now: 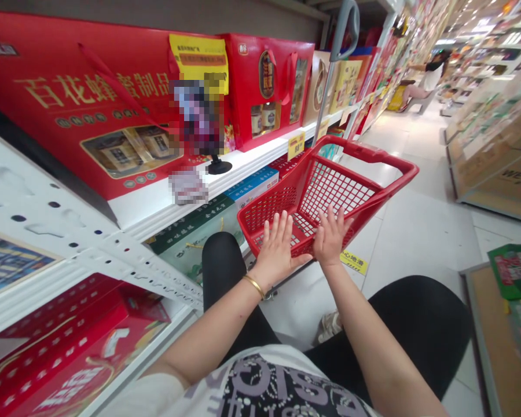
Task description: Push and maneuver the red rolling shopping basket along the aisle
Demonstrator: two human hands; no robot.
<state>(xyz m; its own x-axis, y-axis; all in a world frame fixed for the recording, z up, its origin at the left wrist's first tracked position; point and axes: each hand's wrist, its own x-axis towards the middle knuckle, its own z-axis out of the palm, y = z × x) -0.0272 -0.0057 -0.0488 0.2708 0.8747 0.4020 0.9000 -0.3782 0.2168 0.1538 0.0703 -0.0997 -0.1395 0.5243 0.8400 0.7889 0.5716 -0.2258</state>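
Observation:
My left hand is spread, palm down, over the near rim of a red plastic shopping basket, a gold bangle on its wrist. Just to its right, my right hand is spread too, with its fingers over the same rim. Neither hand holds anything; whether they touch the rim is not clear. Inside, the visible part of the basket shows only its red mesh. A grey handle on a metal rod rises from the basket's far left side.
White shelves on the left hold red gift boxes, and a small black stand with a blurred item. A yellow floor sticker lies beyond my right hand. Cartons line the right. A person sits far down the aisle.

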